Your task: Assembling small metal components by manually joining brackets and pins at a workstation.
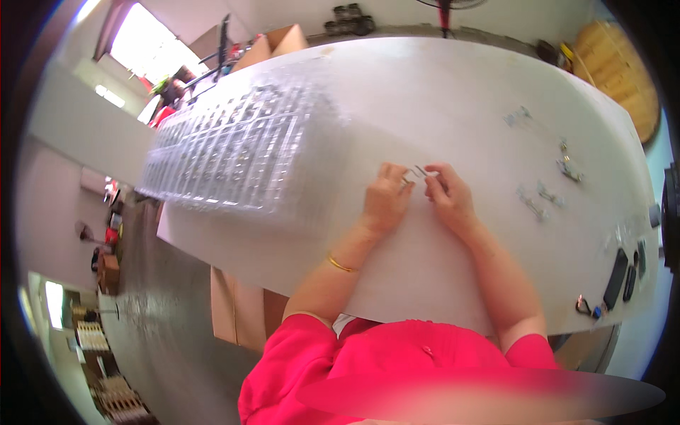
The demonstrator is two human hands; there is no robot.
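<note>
Over the middle of the white table point(397, 276), my two hands are close together, a small gap between their fingertips. My left hand point(384, 200) is closed in a pinch on a thin, bent metal piece point(409, 172). Thumb and fingers of my right hand point(451, 198) pinch a slim metal piece point(421, 171) that points toward the left hand. Whether these are one part or two, I cannot tell. To the left lies a stack of clear plastic trays point(234, 152) divided into rows, with small dark or shiny contents too blurred to name.
Small metal and clear parts point(569, 168) lie scattered on the right of the table. Black elongated objects point(616, 278) and a small dark loop point(584, 306) are near its right edge. A cardboard box point(287, 41) stands at the far left; another cardboard box point(241, 308) is below the near edge.
</note>
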